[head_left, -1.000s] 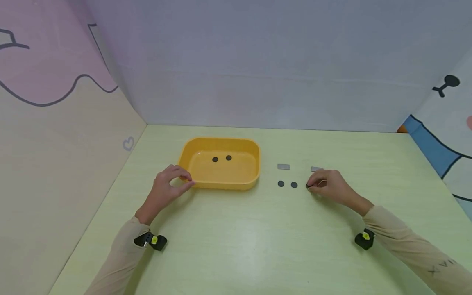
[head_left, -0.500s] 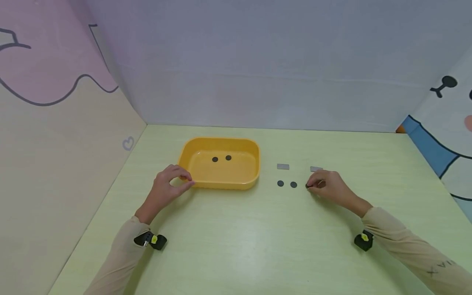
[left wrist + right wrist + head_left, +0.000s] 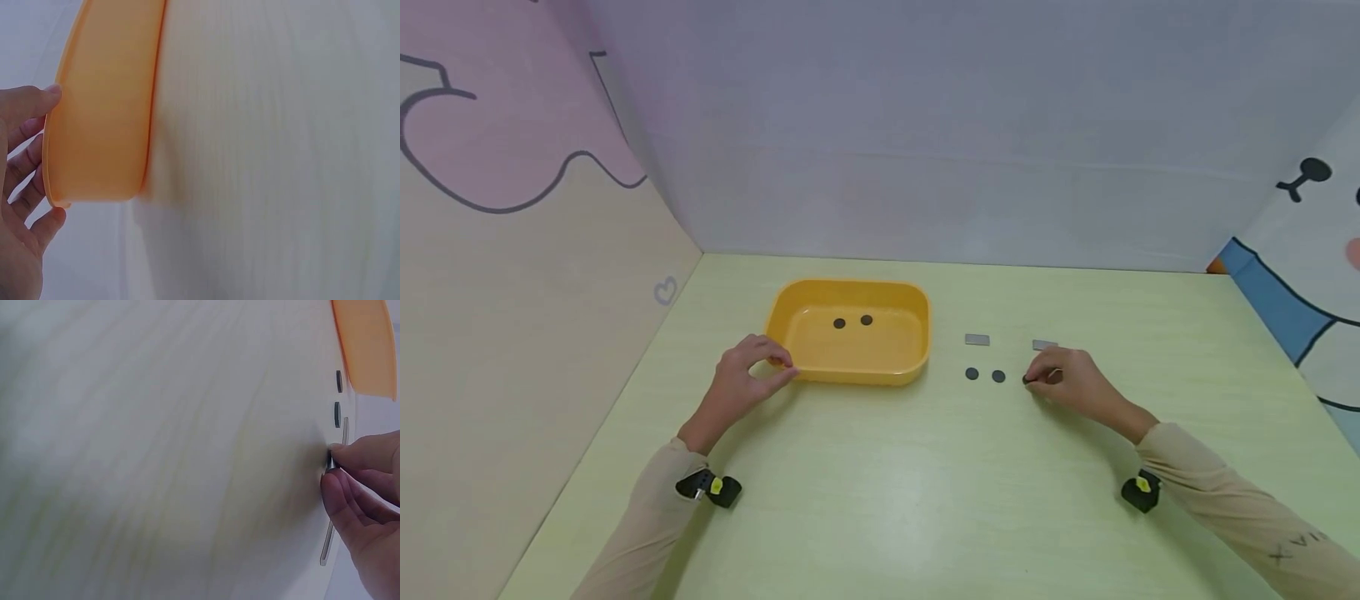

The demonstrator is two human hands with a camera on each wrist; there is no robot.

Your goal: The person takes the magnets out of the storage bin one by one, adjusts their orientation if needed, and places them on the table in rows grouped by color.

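Pale green desk (image 3: pixel 880 500), faint wood grain, matte; walled by a grey panel at the far edge and cartoon-printed panels along the left and right edges.

Left hand (image 3: pixel 741 383) at near-left corner of yellow tray (image 3: pixel 790 310): thumb and fingertips curled, clamped on the rim. Left wrist view confirms: thumb on one side of rim, fingers on the other, tray (image 3: pixel 100 112) wall between them.

Right hand (image 3: pixel 1067 379) down on the desk toward the right of centre, fingers bunched, pinching a small dark disc (image 3: pixel 1026 379) at the fingertips. Right wrist view: disc (image 3: pixel 329 464) seen edge-on, touching the desk, thumb and forefinger tight on it.

Tray: smooth plastic, rounded rectangle, shallow walls, sitting left of centre, nearer the far edge than the near one. Two dark discs (image 3: pixel 853 321) flat inside, side by side near its back wall.

Between tray and right hand: two more loose discs (image 3: pixel 985 375), flat, round, dark grey, just apart from each other. Beyond those, toward the far edge, two grey rectangular plates (image 3: pixel 977 339), thin, metallic-looking; right one partly hidden behind the right hand.

Wide open desk toward the near edge between both forearms; open strip also behind tray up to the far edge. Black-and-yellow wrist units on both sleeves.
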